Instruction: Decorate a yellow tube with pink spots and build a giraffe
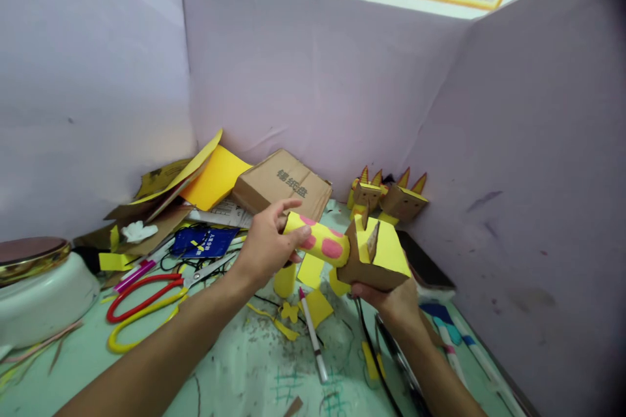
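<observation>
Between my hands, above the table, is a cardboard giraffe figure made of a tube and a box. My left hand [271,244] grips its yellow paper tube [320,240], which has pink spots. My right hand [391,303] supports the cardboard box head [372,270] from below; yellow paper covers the box's top, and small cardboard pieces stand up from it. The tube's right end meets the box. Below them lie a marker with a white barrel [313,335], a yellow paper flower cutout [289,312] and yellow paper scraps [317,307]. Parts of my right fingers are hidden under the box.
Red-and-yellow-handled scissors [147,303] lie at the left, near a white pot [44,313]. Behind are a cardboard box [283,182] and yellow sheets [218,176]. Two similar cardboard heads [403,203] stand at the back right. Black cables [374,355] run at the front right.
</observation>
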`<state>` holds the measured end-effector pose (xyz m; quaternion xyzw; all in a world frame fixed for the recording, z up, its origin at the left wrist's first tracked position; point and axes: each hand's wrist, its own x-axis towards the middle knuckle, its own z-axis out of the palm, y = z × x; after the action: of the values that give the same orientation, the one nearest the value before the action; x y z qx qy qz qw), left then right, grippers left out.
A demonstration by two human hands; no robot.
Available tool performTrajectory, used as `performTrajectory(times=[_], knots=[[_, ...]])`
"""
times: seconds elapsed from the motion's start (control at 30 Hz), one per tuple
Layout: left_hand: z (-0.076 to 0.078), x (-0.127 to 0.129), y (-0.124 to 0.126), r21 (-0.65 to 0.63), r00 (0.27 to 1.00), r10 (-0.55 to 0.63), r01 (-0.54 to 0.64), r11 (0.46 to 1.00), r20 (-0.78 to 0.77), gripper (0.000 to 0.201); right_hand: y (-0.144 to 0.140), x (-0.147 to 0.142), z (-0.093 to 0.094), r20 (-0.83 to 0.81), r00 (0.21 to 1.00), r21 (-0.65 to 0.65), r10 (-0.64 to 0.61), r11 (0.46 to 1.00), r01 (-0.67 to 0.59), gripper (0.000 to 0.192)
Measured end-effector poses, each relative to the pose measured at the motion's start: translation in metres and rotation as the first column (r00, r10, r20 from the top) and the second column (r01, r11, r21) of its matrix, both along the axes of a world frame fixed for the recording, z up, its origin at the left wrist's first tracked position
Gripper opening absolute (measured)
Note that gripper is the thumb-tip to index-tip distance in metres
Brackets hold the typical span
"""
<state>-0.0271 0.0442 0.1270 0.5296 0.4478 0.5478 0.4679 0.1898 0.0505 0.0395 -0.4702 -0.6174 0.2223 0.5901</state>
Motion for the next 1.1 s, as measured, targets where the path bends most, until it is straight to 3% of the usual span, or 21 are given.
performTrajectory(times=[0.23,0.67,0.9,1.1], knots=[[-0.01,0.008,0.0,-0.01,0.997,0.032,-0.033,0.999,-0.072,0.026,-0.001,-0.002,-0.004,0.071,0.997,0.038,0.041,0.998,-0.043,0.086],[-0.016,0.011,-0.003,0.051,0.991,0.109,-0.105,0.993,-0.072,0.027,-0.002,0.003,-0.011,0.177,0.984,0.051,0.034,0.998,-0.043,0.064],[-0.023,0.011,-0.002,0.117,0.98,0.13,-0.113,0.987,-0.153,0.025,-0.003,0.005,-0.017,0.114,0.992,-0.022,0.046,0.999,-0.044,0.068],[-0.021,0.011,-0.004,0.126,0.975,0.146,-0.125,0.984,-0.167,0.024,-0.003,0.002,-0.013,0.12,0.992,0.0,0.045,0.999,-0.046,0.069]])
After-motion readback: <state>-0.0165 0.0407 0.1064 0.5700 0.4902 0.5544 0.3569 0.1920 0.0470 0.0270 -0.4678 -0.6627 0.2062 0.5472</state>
